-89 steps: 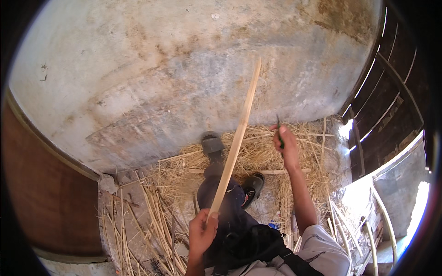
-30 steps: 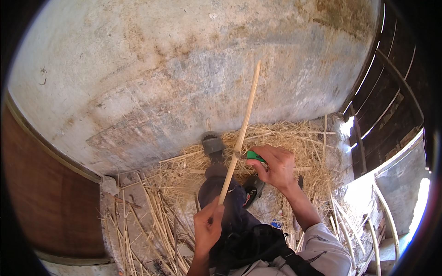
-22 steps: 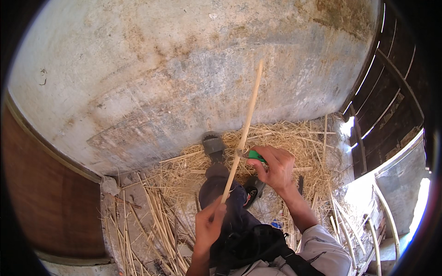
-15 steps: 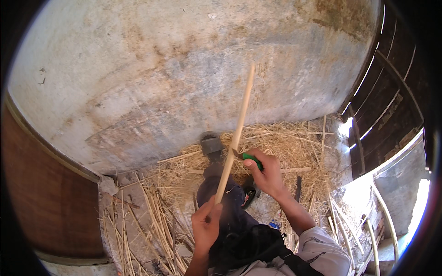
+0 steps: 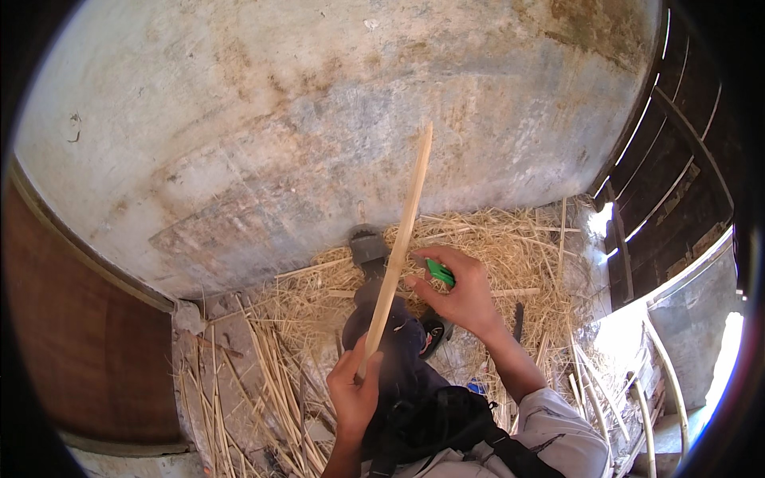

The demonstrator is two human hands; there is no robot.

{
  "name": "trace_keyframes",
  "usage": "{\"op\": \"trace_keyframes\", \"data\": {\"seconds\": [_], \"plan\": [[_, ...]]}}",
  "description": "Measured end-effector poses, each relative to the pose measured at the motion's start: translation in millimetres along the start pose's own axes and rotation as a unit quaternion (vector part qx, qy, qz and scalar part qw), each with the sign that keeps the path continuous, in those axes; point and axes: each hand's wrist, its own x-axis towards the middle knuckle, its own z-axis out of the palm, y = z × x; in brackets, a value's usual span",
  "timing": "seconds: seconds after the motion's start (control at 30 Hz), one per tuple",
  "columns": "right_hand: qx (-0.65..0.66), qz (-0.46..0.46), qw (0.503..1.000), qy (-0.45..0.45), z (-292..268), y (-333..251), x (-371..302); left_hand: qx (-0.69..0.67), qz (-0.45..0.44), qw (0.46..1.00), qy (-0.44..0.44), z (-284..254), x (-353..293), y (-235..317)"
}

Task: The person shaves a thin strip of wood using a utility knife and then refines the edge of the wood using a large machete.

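Head view: left hand (image 5: 353, 393) clamped round the lower end of a pale wood strip (image 5: 403, 231), which slants up against straw (image 5: 510, 251) and wall (image 5: 263, 135). Right hand (image 5: 464, 293) closed on a green-handled knife (image 5: 440, 273), blade just beside strip. Looks like scraping; another stroke calls for blade contact, steady left grip.

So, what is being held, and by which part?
The left fingers hold the long, pale, bamboo-like strip by its lower end; the right fingers hold the small green-handled knife by its handle.
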Motion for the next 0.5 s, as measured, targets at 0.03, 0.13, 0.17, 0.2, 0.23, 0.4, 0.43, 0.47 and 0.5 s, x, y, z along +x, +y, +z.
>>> {"op": "trace_keyframes", "data": {"seconds": [0.03,0.13,0.17,0.2,0.23,0.4,0.43,0.47,0.5], "plan": [[-0.013,-0.029,0.999,0.010,1.4,-0.9,-0.1,0.013,0.005,1.000,-0.001,0.4,0.2,2.5],[-0.063,-0.051,0.997,-0.014,2.7,2.7,-0.8,0.044,0.009,0.999,-0.003,-2.0,-0.2,9.0],[-0.075,-0.054,0.995,-0.022,1.7,2.6,-0.1,0.054,0.009,0.999,-0.004,-2.8,-0.1,10.8],[-0.088,-0.058,0.994,-0.030,0.1,2.0,1.0,0.059,0.011,0.998,-0.005,-3.4,0.3,12.4],[-0.100,-0.061,0.992,-0.038,-1.6,1.4,2.0,0.065,0.014,0.998,-0.006,-3.9,0.9,13.8],[-0.158,-0.065,0.984,-0.053,-5.0,3.3,4.1,0.082,0.041,0.996,-0.008,-4.8,0.9,13.5],[-0.168,-0.072,0.982,-0.049,-4.7,5.8,4.8,0.078,0.042,0.996,-0.012,-4.8,0.6,13.5],[-0.148,-0.079,0.985,-0.050,-5.1,7.5,5.9,0.075,0.044,0.996,-0.016,-4.7,0.6,13.6],[-0.128,-0.086,0.987,-0.052,-6.0,9.2,7.0,0.067,0.043,0.997,-0.019,-4.5,0.6,14.0]]}}
